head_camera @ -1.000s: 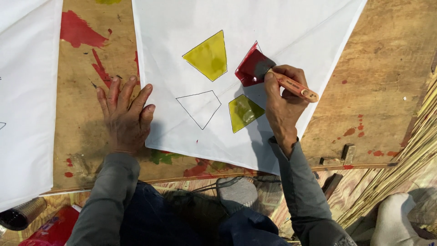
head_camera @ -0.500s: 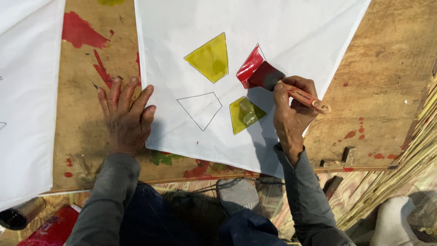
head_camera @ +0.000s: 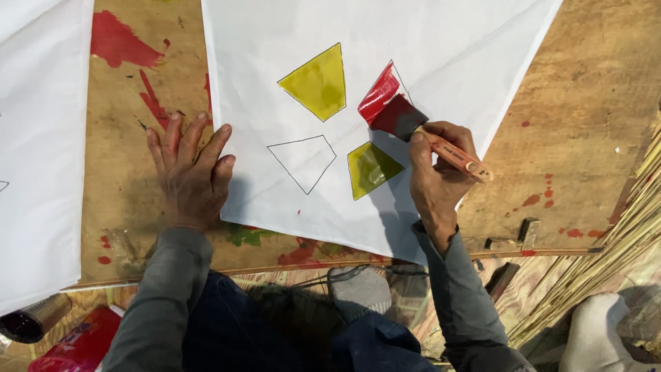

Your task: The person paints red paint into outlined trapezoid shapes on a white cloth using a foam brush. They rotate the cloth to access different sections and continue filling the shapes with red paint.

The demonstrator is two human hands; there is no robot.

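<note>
At far left a second white sheet [head_camera: 38, 151] lies on the paint-stained wooden worktop [head_camera: 124, 89]. The left hand [head_camera: 189, 172] lies flat with fingers spread, palm on the wood and fingertips pinning the edge of the large white sheet [head_camera: 275, 27]. On that sheet sit a yellow-painted panel [head_camera: 318, 84], an unpainted outlined panel [head_camera: 305, 160], a yellow-green panel [head_camera: 370, 167] and a partly red panel [head_camera: 379, 93]. The right hand [head_camera: 437, 172] is closed around the handle of a flat paintbrush [head_camera: 427, 134], bristles on the red panel. Judgement: the sheet looks thin, light and easily creased; wet paint would smear, so hold at dry margins.
</note>
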